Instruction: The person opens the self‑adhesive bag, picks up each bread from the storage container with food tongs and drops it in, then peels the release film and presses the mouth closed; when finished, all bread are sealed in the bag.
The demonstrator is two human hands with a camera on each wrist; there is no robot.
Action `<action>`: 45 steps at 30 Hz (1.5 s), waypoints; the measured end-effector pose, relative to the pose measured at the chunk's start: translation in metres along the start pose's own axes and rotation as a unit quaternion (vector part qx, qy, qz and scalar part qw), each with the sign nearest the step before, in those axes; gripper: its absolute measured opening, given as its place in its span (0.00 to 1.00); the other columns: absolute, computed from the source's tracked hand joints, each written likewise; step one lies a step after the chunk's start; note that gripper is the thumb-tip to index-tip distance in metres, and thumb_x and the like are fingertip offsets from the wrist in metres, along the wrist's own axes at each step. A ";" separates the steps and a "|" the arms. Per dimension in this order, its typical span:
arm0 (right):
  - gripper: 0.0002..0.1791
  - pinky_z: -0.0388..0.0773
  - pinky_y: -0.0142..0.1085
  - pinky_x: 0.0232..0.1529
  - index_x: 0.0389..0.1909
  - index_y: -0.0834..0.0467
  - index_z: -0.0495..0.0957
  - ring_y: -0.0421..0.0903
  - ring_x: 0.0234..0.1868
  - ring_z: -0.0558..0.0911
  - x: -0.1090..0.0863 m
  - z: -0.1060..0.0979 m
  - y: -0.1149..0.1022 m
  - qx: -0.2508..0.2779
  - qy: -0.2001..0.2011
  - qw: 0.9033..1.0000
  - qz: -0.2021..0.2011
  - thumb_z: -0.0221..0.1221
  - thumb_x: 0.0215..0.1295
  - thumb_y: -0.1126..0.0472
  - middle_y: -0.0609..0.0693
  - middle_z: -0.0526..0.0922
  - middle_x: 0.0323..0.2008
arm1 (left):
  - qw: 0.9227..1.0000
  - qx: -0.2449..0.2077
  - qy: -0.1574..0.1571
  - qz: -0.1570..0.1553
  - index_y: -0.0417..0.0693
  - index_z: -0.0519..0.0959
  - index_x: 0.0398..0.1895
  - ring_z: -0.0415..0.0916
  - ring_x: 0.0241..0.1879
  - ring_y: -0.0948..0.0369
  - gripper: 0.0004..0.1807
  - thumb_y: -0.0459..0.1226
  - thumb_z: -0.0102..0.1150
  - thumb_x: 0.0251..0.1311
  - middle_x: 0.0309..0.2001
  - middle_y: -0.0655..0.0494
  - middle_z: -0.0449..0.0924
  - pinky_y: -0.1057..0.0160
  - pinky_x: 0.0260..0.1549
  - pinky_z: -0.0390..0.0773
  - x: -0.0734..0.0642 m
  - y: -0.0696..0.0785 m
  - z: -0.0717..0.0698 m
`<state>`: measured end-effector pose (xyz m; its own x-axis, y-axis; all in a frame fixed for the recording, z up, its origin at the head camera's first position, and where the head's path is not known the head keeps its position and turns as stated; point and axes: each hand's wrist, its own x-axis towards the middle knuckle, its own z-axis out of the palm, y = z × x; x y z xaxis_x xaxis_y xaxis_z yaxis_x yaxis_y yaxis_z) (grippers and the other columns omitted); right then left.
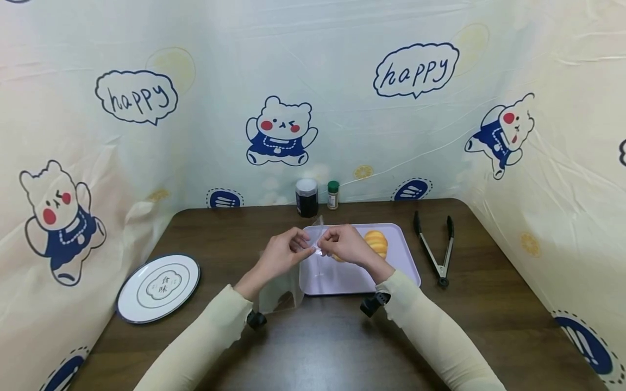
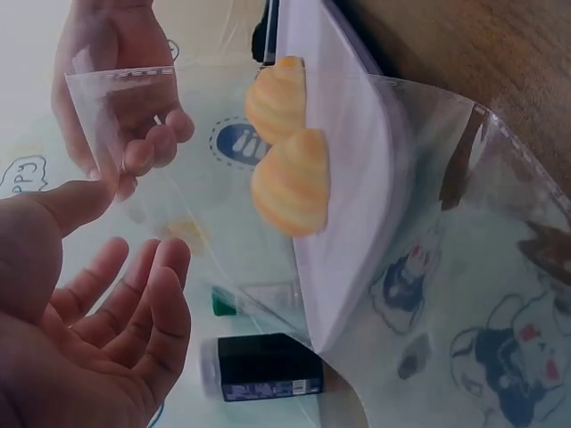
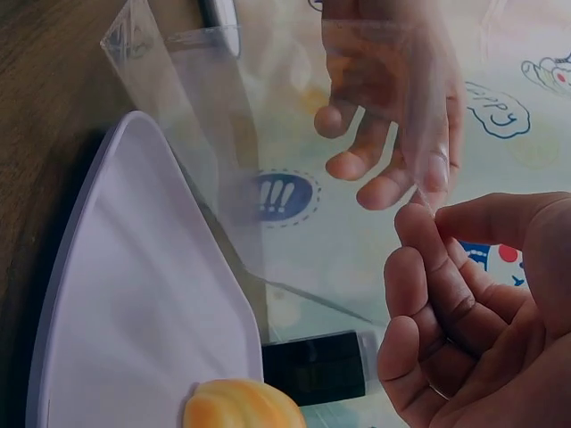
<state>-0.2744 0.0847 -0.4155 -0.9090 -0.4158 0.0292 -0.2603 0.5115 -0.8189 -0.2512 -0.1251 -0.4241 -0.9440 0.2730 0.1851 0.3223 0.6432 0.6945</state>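
A clear plastic bag (image 1: pixel 279 293) hangs between my two hands, over the left end of a lilac tray (image 1: pixel 342 279). With thumb and forefinger, my right hand (image 1: pixel 348 244) pinches the bag's edge. My left hand (image 1: pixel 282 252) meets that edge with its thumb, close to the right fingertips; its other fingers stay apart and loosely bent, as the left wrist view shows. Two golden, ridged bread rolls, one nearer (image 2: pixel 290 187) and one farther (image 2: pixel 277 102), lie on the tray. In the head view the right hand partly hides one of them.
Black-handled tongs (image 1: pixel 442 266) lie spread to the right of the tray. Behind it stand a dark jar (image 1: pixel 307 203) with a pale lid and a small green-capped bottle (image 1: pixel 333 196). A white plate (image 1: pixel 183 293) with a dark rim sits at the table's left edge.
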 end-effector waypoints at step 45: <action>0.17 0.74 0.32 0.27 0.33 0.56 0.85 0.46 0.27 0.83 0.002 -0.001 0.003 -0.050 -0.020 0.998 0.037 0.59 0.69 0.46 0.50 0.89 0.28 | 0.991 0.100 -0.010 0.092 0.47 0.88 0.38 0.78 0.29 0.68 0.08 0.30 0.63 0.58 0.33 0.58 0.84 0.70 0.28 0.78 -0.001 0.004 0.008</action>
<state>-0.2774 0.0866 -0.4171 -0.9139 -0.4025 -0.0531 -0.2260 0.6131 -0.7570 -0.2481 -0.1174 -0.4272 -0.8675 0.4115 0.2796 0.4974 0.7094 0.4993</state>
